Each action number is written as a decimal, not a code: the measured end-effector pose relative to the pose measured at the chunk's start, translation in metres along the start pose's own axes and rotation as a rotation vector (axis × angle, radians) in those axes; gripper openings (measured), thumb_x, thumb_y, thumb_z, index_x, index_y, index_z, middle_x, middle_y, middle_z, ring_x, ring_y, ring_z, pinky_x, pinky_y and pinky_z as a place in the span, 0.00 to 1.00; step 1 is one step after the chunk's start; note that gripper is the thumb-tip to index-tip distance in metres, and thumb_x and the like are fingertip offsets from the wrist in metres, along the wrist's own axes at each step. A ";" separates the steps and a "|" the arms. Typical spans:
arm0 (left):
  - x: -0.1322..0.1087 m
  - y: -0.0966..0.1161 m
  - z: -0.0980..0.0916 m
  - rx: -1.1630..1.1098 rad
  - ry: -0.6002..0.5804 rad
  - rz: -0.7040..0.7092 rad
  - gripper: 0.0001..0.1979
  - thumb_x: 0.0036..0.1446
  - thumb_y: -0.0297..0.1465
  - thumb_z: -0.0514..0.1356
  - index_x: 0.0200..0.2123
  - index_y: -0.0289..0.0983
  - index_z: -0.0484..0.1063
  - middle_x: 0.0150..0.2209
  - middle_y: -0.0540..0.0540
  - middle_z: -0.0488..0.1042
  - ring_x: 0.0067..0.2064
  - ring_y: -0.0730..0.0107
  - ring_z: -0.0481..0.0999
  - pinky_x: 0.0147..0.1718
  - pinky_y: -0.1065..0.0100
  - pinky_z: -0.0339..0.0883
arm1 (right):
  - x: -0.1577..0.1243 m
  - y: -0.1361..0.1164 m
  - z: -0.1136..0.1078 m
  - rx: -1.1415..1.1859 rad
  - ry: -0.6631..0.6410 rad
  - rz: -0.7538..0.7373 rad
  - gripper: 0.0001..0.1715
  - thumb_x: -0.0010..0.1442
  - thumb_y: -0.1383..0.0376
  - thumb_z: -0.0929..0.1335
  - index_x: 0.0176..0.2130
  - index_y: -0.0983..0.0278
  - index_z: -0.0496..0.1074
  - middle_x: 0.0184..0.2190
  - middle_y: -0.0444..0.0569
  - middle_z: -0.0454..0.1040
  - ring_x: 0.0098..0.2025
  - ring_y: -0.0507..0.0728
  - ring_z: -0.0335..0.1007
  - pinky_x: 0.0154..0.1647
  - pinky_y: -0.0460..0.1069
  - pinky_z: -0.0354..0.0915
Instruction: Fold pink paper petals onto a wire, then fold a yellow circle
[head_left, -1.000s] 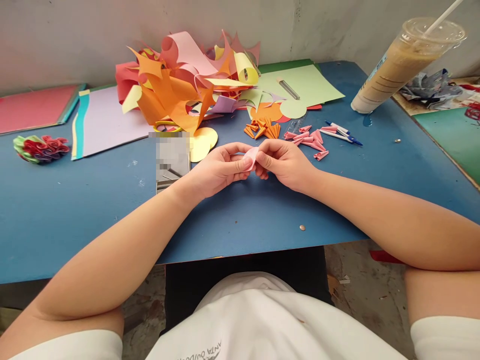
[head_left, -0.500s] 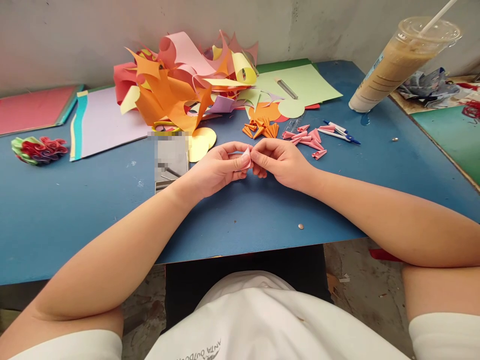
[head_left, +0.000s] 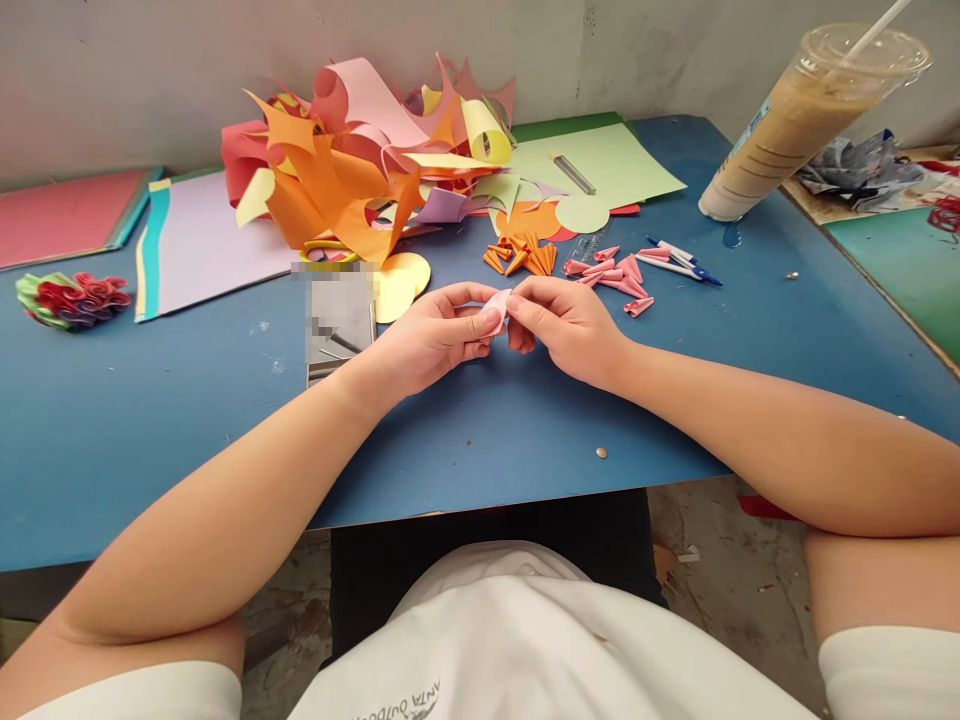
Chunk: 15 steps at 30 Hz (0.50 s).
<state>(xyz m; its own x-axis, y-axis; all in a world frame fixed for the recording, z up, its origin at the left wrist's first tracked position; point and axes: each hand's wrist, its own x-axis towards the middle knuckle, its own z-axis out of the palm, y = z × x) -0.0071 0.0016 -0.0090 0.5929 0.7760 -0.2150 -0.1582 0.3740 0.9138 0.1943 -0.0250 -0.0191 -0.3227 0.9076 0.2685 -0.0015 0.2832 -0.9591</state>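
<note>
Both hands meet over the middle of the blue table [head_left: 150, 430], pinching one small pink paper piece [head_left: 498, 307] between them. My left hand [head_left: 435, 335] grips it from the left with thumb and curled fingers. From the right, my right hand [head_left: 562, 320] holds its other edge with closed fingertips. Just beyond the hands lie a cluster of rolled orange paper cones [head_left: 521, 258] and a cluster of rolled pink paper cones [head_left: 615, 275].
A heap of curled coloured paper scraps [head_left: 360, 160] sits at the back, with green sheets [head_left: 600, 165] and a lilac sheet [head_left: 202, 240] beside it. An iced drink cup [head_left: 795, 125] leans at back right. A pen [head_left: 682, 260], a paper flower [head_left: 71, 298] and a small grey box [head_left: 337, 320] lie around.
Both hands stayed in place, working the pink piece between the fingertips; its visible edge has shifted slightly. Nothing else on the table has moved.
</note>
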 end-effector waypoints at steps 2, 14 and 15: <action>0.000 0.000 0.000 -0.009 0.010 -0.006 0.20 0.47 0.36 0.80 0.39 0.38 0.79 0.29 0.53 0.77 0.33 0.76 0.77 0.35 0.71 0.68 | 0.000 0.001 0.000 -0.009 0.007 0.001 0.30 0.63 0.39 0.72 0.33 0.62 0.74 0.23 0.43 0.75 0.26 0.52 0.69 0.30 0.48 0.68; 0.001 0.000 0.002 -0.045 0.011 -0.010 0.19 0.47 0.33 0.80 0.38 0.36 0.78 0.30 0.51 0.79 0.34 0.72 0.81 0.35 0.70 0.69 | 0.000 0.005 0.002 0.018 -0.036 0.021 0.25 0.67 0.44 0.72 0.36 0.63 0.72 0.23 0.42 0.74 0.25 0.50 0.69 0.27 0.46 0.67; 0.001 0.000 0.002 -0.054 0.007 -0.006 0.19 0.47 0.33 0.80 0.38 0.36 0.77 0.30 0.51 0.79 0.34 0.72 0.81 0.35 0.70 0.69 | -0.001 0.006 0.002 0.021 -0.040 0.023 0.24 0.67 0.45 0.72 0.36 0.63 0.71 0.24 0.42 0.74 0.25 0.50 0.69 0.27 0.46 0.67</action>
<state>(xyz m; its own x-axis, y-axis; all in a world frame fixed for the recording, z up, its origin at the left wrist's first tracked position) -0.0054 0.0011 -0.0085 0.5884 0.7771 -0.2233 -0.1968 0.4055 0.8927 0.1921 -0.0246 -0.0249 -0.3601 0.9008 0.2426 -0.0130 0.2552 -0.9668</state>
